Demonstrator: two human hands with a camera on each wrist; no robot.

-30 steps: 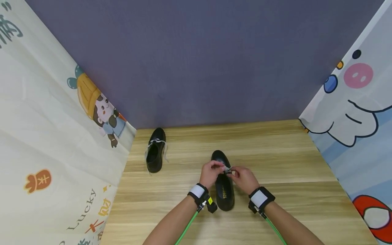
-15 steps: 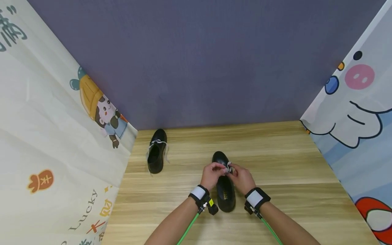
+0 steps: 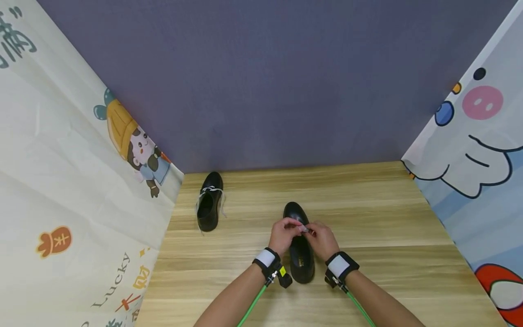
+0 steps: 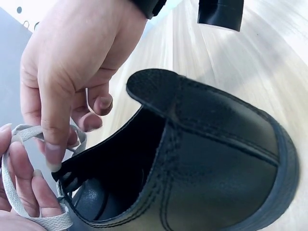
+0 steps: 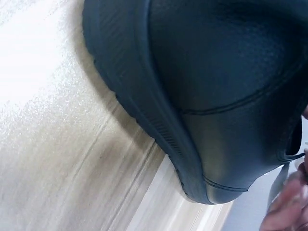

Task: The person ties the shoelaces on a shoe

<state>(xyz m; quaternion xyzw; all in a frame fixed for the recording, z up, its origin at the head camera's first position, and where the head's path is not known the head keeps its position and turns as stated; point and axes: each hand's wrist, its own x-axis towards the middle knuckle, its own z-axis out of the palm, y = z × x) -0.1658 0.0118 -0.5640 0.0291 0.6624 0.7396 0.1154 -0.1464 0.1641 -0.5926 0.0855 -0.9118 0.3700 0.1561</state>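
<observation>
In the head view, a black shoe (image 3: 302, 265) lies on the wooden floor, toe pointing away from me. Over its lace opening, my left hand (image 3: 282, 236) and right hand (image 3: 323, 240) meet, fingertips nearly touching. Both pinch a pale shoelace (image 3: 303, 228). The left wrist view shows the lace (image 4: 57, 222) looped over my left fingers (image 4: 19, 175); across the shoe, my right thumb and fingers are at the edge of the eyelet flap (image 4: 70, 180). In the right wrist view the shoe's side (image 5: 221, 125) hides most of the fingers (image 5: 288, 204) at the edge.
A second black shoe (image 3: 208, 209), with loose pale laces, stands farther left near the grey-blue wall (image 3: 261, 91). Printed curtains (image 3: 61, 181) hang at both sides. Wooden flooring (image 3: 367, 204) lies around the shoes. Green cables (image 3: 258, 302) run from the wristbands.
My right hand has shifted slightly left, closer to the left hand. A lace loop that stood up between the hands half a second ago is lower now. Both shoes keep their places on the floor.
</observation>
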